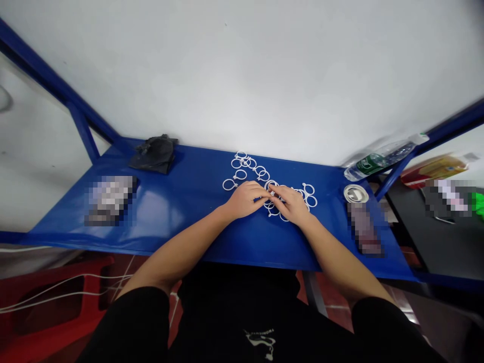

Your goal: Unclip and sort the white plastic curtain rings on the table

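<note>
Several white plastic rings [245,164] lie scattered on a blue table [189,206], some linked in a chain near the wall. My left hand [245,199] and my right hand [293,203] meet at the middle of the table, fingertips pinched together on a white ring [271,194]. More rings [308,194] lie just right of my right hand, partly hidden under it.
A dark crumpled cloth [155,153] sits at the back left. A clear bottle with a green label [381,159] lies at the back right, a white coiled cable [355,193] beside it. Blue frame bars [81,128] rise at both sides. A white wall stands behind.
</note>
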Motion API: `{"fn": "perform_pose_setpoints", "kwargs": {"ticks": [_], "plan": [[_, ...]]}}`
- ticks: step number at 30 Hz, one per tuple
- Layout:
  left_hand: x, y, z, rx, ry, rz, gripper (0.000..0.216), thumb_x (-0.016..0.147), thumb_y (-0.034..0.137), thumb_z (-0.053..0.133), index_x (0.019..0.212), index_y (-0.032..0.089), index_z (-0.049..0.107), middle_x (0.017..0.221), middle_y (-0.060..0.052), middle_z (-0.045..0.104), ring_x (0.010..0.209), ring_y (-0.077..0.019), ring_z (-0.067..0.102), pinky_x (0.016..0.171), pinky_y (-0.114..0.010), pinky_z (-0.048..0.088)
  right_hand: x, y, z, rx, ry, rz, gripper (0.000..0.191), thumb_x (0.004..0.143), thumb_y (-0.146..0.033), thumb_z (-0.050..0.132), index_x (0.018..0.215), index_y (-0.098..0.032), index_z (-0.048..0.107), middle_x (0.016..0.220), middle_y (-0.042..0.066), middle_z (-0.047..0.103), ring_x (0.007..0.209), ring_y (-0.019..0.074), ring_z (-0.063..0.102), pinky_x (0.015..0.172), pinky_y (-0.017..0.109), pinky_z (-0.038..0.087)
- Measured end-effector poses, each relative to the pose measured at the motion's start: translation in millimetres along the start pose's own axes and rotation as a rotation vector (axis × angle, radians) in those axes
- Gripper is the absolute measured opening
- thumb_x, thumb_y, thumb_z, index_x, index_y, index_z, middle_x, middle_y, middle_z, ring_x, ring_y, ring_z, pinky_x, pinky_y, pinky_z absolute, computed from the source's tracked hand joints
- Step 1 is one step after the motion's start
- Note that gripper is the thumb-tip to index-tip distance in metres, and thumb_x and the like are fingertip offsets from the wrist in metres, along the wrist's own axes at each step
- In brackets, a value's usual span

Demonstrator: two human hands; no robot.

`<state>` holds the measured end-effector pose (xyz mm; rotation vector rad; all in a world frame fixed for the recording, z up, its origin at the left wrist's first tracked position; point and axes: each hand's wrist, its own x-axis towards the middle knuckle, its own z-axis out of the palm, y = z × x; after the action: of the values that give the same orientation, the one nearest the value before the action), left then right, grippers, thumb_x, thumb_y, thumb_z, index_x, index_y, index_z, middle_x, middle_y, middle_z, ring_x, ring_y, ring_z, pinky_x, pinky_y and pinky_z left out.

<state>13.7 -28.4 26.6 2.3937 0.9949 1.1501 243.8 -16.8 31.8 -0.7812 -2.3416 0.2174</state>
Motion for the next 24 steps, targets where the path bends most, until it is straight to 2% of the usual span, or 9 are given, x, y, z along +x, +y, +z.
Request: {"fn": "perform_pose_setpoints", "kwargs": {"ticks": [5, 10, 15, 18, 24], "plan": [[-0.6, -3.0, -2.3, 0.179, -0.027, 0.002, 0.027, 0.106, 0.034, 0.053, 0.1, 0.029, 0.079, 0.101, -0.002, 0.08, 0.094, -0.0185, 0.069, 0.087, -0.038, 0.049, -0.3, -1.5, 3.1, 0.005, -0.008, -0.012, 0.05, 0.106, -0.031, 0.058, 0.155, -0.03, 0.051, 0.118, 0.007, 0.079, 0.1, 0.0228, 0.076, 0.086, 0.038, 0.061], [-0.2, -1.3, -3.3, 0.215, -0.014, 0.0, 0.026, 0.106, 0.037, 0.055, 0.101, 0.028, 0.079, 0.107, -0.004, 0.078, 0.096, -0.0194, 0.067, 0.088, -0.039, 0.047, -0.3, -1.9, 6.3, 0.025, -0.022, 0.003, 0.047, 0.105, -0.031, 0.058, 0.152, -0.029, 0.055, 0.118, 0.007, 0.08, 0.1, 0.0228, 0.077, 0.087, 0.039, 0.062], [0.6, 1.7, -2.9, 0.142, 0.024, -0.025, 0.024, 0.106, 0.037, 0.057, 0.098, 0.027, 0.077, 0.104, -0.001, 0.079, 0.097, -0.0179, 0.07, 0.091, -0.038, 0.048, -1.3, -2.4, 7.4, -0.005, 0.048, 0.068, 0.03, 0.104, -0.034, 0.063, 0.131, -0.028, 0.071, 0.106, 0.006, 0.082, 0.092, 0.0229, 0.078, 0.084, 0.039, 0.063], [0.5, 1.9, -2.5, 0.086, 0.049, -0.017, 0.025, 0.107, 0.038, 0.056, 0.099, 0.027, 0.077, 0.102, -0.001, 0.08, 0.096, -0.0169, 0.072, 0.091, -0.037, 0.049, -0.9, -3.0, 5.5, -0.031, 0.089, 0.054, 0.02, 0.104, -0.037, 0.064, 0.116, -0.028, 0.078, 0.101, 0.005, 0.083, 0.089, 0.0226, 0.079, 0.081, 0.037, 0.063], [0.9, 4.3, 0.6, 0.039, 0.078, -0.04, 0.025, 0.107, 0.038, 0.056, 0.1, 0.027, 0.078, 0.101, -0.002, 0.081, 0.097, -0.017, 0.074, 0.091, -0.037, 0.053, -0.4, -7.7, 2.8, -0.046, 0.132, 0.053, 0.021, 0.105, -0.036, 0.061, 0.11, -0.028, 0.08, 0.097, 0.005, 0.083, 0.085, 0.0222, 0.079, 0.076, 0.037, 0.064]]}}
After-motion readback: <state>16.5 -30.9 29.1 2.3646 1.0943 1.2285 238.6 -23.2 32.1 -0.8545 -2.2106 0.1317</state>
